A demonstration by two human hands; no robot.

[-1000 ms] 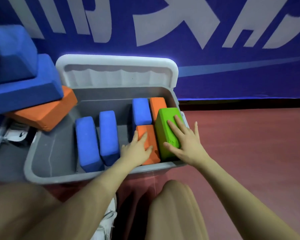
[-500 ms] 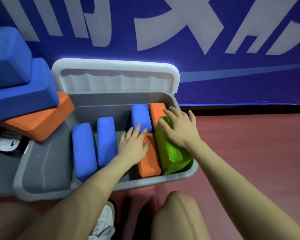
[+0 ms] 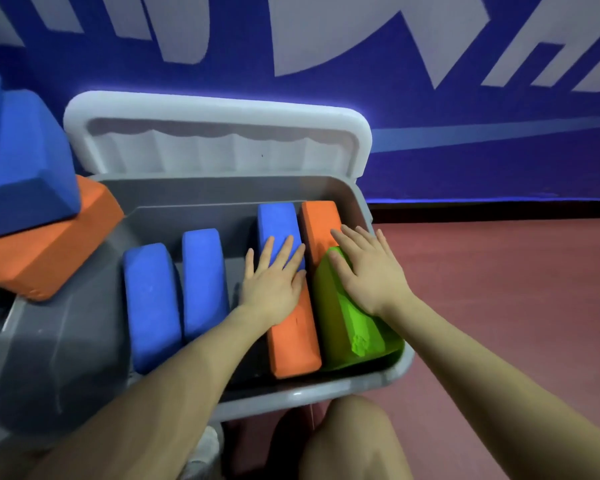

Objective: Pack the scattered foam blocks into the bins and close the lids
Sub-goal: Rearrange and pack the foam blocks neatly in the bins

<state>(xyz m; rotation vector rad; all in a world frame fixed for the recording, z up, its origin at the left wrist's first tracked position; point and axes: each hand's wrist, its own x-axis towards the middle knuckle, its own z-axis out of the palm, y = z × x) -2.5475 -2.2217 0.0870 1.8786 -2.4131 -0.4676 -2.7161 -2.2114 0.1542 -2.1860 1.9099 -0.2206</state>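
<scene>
Both hands lie flat with fingers straight, gripping nothing. The right hand (image 3: 369, 271) presses the green block (image 3: 354, 327) down beside the bin's right wall (image 3: 400, 367), apparently to wedge it into the last narrow slot. The left hand (image 3: 274, 277) steadies the orange block (image 3: 291, 341) and the blue block (image 3: 278, 223) next to it. Two more blue blocks (image 3: 174, 296) stand on edge further left, with open floor beyond them. The lid (image 3: 215, 133) stands open behind.
</scene>
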